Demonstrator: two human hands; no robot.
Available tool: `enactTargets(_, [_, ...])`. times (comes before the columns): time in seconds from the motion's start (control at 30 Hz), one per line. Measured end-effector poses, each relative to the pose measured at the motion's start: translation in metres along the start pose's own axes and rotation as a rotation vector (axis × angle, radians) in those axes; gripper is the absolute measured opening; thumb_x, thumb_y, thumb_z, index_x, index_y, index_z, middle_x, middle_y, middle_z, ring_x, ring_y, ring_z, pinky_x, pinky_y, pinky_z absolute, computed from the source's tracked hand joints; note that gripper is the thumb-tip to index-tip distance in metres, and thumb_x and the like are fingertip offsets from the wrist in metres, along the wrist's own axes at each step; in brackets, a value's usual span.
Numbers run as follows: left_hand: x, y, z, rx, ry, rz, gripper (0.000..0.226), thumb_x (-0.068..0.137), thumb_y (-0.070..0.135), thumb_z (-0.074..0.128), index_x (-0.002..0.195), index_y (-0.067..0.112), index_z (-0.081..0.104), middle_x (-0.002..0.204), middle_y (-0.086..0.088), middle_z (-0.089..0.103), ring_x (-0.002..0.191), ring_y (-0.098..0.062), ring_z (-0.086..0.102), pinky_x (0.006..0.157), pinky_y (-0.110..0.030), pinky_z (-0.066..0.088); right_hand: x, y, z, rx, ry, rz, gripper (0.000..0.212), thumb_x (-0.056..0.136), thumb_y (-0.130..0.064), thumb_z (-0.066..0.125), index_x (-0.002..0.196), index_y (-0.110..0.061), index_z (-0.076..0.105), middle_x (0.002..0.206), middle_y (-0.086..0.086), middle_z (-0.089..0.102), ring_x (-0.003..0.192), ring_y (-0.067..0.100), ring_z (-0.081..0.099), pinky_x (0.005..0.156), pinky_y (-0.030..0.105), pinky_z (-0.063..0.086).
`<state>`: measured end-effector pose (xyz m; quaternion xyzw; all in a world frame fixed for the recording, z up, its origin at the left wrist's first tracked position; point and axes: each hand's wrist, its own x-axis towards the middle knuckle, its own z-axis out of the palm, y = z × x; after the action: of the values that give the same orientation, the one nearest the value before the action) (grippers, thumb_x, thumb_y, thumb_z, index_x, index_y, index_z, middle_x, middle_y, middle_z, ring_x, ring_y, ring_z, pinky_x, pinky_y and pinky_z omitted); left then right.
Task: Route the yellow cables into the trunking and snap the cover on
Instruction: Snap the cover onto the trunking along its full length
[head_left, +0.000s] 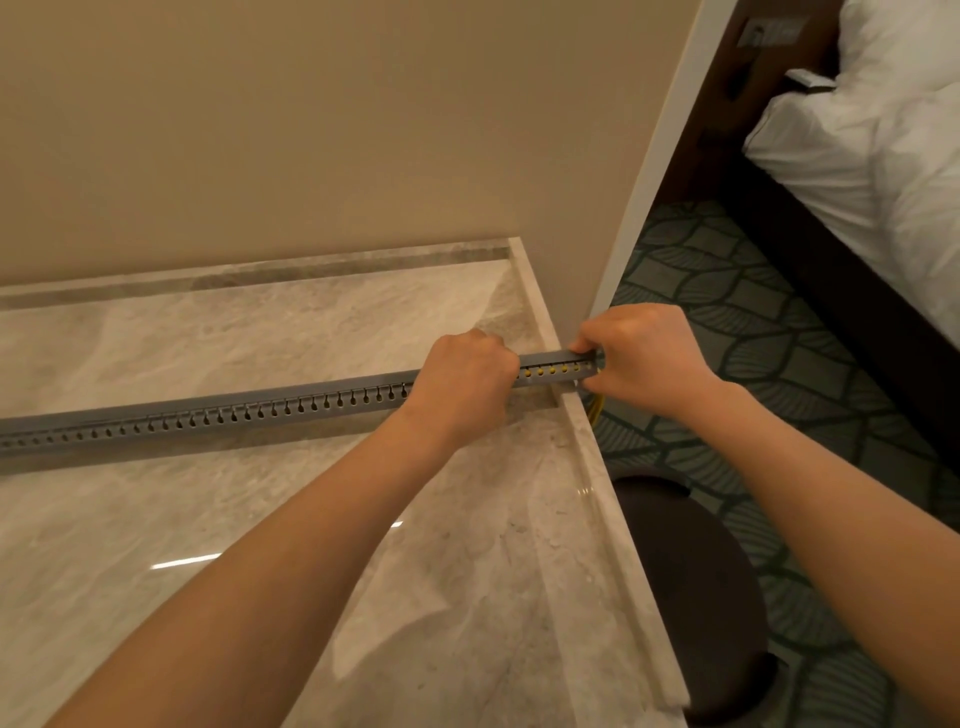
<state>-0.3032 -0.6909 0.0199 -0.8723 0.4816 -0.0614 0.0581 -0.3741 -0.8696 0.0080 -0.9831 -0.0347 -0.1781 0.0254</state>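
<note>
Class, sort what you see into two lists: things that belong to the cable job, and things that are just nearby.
Belongs to the job:
trunking
yellow cables
left hand and right hand, both gripping the trunking

Just nearby:
marble counter
stool
bed
carpet

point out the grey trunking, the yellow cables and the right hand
grey trunking (260, 410), head view, slotted side wall
yellow cables (596, 408), head view, strand hanging below the trunking's end
right hand (644, 358), head view, back of hand
</note>
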Motion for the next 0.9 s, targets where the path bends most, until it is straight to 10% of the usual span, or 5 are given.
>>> enactTargets(0.67, [-0.008, 0.002, 0.014, -0.003, 0.08, -0.031, 0.015, 0.093, 0.015, 0.043, 0.099, 0.009, 0.055, 0.097, -0.006, 0.058, 0.09, -0.022, 0.053, 0.056, -0.03, 0.03, -0.011, -0.007, 0.009, -0.156, 0.031, -0.083, 0.015, 0.063, -0.007, 0.071, 0.075, -0.009, 0.062, 0.063, 0.005, 0.06, 0.052, 0.024, 0.055, 0.045, 0.024, 0.036])
enactTargets(0.9, [-0.013, 0.0, 0.021, 0.048, 0.174, -0.027, 0.027, 0.046, 0.003, 0.079, 0.066, 0.01, 0.062, 0.058, -0.003, 0.057, 0.052, -0.019, 0.052, 0.042, -0.021, 0.019, -0.003, -0.009, 0.014, -0.217, -0.086, 0.002, 0.019, 0.057, -0.005, 0.075, 0.066, -0.01, 0.058, 0.057, 0.005, 0.058, 0.049, 0.023, 0.052, 0.046, 0.025, 0.036])
